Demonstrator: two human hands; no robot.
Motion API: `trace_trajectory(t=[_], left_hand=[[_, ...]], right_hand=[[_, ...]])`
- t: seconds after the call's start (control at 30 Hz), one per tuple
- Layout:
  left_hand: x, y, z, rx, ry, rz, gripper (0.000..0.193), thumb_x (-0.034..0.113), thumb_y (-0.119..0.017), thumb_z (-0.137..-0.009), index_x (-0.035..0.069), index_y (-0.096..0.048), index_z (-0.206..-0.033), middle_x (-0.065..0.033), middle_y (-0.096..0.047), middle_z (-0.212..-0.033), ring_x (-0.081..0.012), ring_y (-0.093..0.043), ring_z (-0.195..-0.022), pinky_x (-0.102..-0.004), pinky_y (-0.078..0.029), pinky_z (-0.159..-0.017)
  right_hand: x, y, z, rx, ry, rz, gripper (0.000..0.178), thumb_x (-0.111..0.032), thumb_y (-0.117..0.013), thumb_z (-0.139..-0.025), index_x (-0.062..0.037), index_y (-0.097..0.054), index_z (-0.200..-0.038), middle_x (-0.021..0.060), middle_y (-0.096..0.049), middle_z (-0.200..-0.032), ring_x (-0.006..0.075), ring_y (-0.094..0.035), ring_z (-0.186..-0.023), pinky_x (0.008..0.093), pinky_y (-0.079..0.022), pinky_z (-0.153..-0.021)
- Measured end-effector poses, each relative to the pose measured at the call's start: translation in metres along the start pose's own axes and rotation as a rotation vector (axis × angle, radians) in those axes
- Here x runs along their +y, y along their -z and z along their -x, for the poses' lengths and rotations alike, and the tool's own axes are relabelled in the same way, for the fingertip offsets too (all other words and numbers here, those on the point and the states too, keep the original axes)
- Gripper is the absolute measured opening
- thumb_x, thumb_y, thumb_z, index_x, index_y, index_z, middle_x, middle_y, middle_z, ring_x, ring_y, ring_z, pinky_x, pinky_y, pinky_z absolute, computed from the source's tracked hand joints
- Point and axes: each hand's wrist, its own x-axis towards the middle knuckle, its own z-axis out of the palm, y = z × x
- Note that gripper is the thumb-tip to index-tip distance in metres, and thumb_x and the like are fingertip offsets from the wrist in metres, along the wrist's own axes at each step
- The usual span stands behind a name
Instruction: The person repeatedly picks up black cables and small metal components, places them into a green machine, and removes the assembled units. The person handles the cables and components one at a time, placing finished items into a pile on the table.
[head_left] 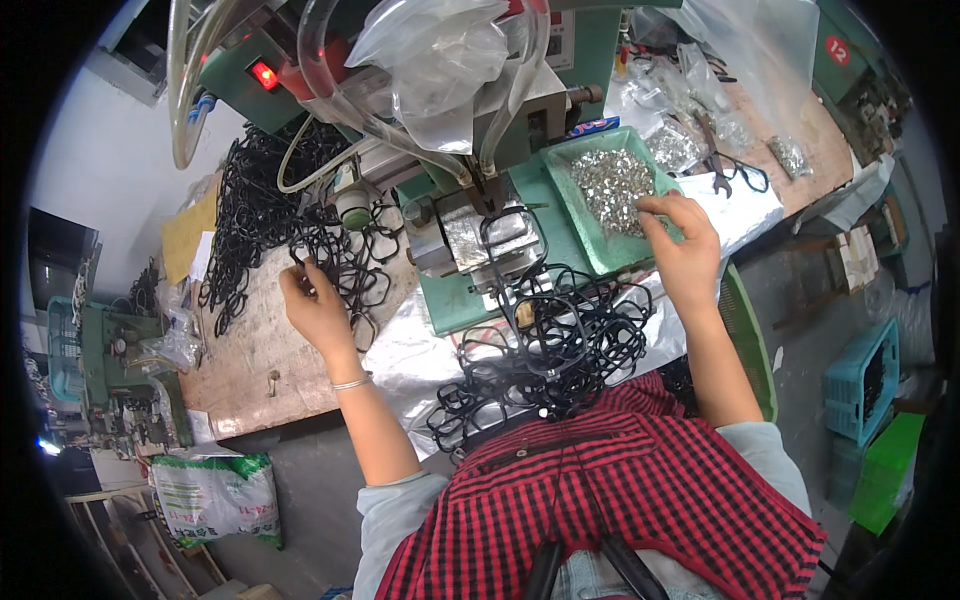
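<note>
A: Left hand (318, 305) grips a black wire frame (335, 262) from the bench (255, 350) pile.

B: Right hand (682, 250) pinches in the green tray (600, 255) of metal bits (612, 185); what the fingertips hold can't be seen.

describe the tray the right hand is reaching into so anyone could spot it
Start at the green machine at the top. Just right of its base a shallow green tray lies on the bench, the right hand on its near corner. It alone holds a heap of small silvery metal bits.
</note>
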Motion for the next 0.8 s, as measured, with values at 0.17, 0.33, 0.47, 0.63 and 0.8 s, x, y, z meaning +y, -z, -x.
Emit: trace_trajectory(t=[0.17,0.33,0.47,0.63,0.8], left_hand=[[-0.021,-0.017,-0.011,-0.056,-0.111,0.296,0.017,0.015,-0.053,-0.103,0.001,-0.059,-0.111,-0.0033,-0.059,-0.09,-0.0112,-0.05,-0.078,-0.0265,-0.044,-0.072],[-0.034,-0.037,0.018,-0.096,-0.056,0.43,0.016,0.012,-0.053,-0.103,-0.002,-0.057,-0.109,-0.0053,-0.061,-0.099,-0.0135,-0.055,-0.091,-0.0269,-0.046,-0.084],[0.029,-0.008,0.032,-0.077,-0.029,0.681,0.01,0.01,-0.057,-0.102,0.002,-0.056,-0.107,-0.0043,-0.062,-0.101,-0.0106,-0.056,-0.093,-0.0259,-0.048,-0.086],[0.115,0.047,0.037,0.213,-0.449,0.833,0.012,0.007,-0.052,-0.103,-0.002,-0.057,-0.109,-0.0162,-0.066,-0.111,-0.0214,-0.064,-0.101,-0.0358,-0.054,-0.093],[0.14,0.098,0.063,0.135,-0.842,1.146,0.015,0.012,-0.049,-0.104,0.004,-0.06,-0.112,-0.0164,-0.066,-0.106,-0.0251,-0.066,-0.095,-0.0395,-0.055,-0.084]], right_hand=[[-0.08,-0.028,-0.035,-0.244,0.011,-0.48,0.022,-0.005,-0.07,-0.08,-0.0034,-0.072,-0.102,0.0076,-0.073,-0.091,0.0193,-0.068,-0.09,0.0322,-0.051,-0.086],[-0.095,-0.074,-0.04,-0.26,-0.14,-0.76,0.043,-0.006,-0.071,-0.079,0.0012,-0.059,-0.12,0.0065,-0.071,-0.087,0.0134,-0.068,-0.086,0.0286,-0.051,-0.082],[-0.099,-0.067,-0.034,-0.25,-0.168,-0.782,0.047,-0.003,-0.07,-0.079,0.0041,-0.056,-0.124,0.0069,-0.071,-0.087,0.0114,-0.067,-0.087,0.027,-0.05,-0.083],[-0.114,-0.07,-0.038,-0.271,-0.212,-0.892,0.051,-0.002,-0.072,-0.077,0.0043,-0.055,-0.125,0.0078,-0.071,-0.087,0.0109,-0.067,-0.086,0.0259,-0.05,-0.08],[-0.128,-0.057,-0.028,-0.296,-0.221,-0.901,0.05,-0.006,-0.067,-0.083,0.0024,-0.052,-0.129,0.0098,-0.071,-0.094,0.0136,-0.067,-0.093,0.0278,-0.051,-0.083]])
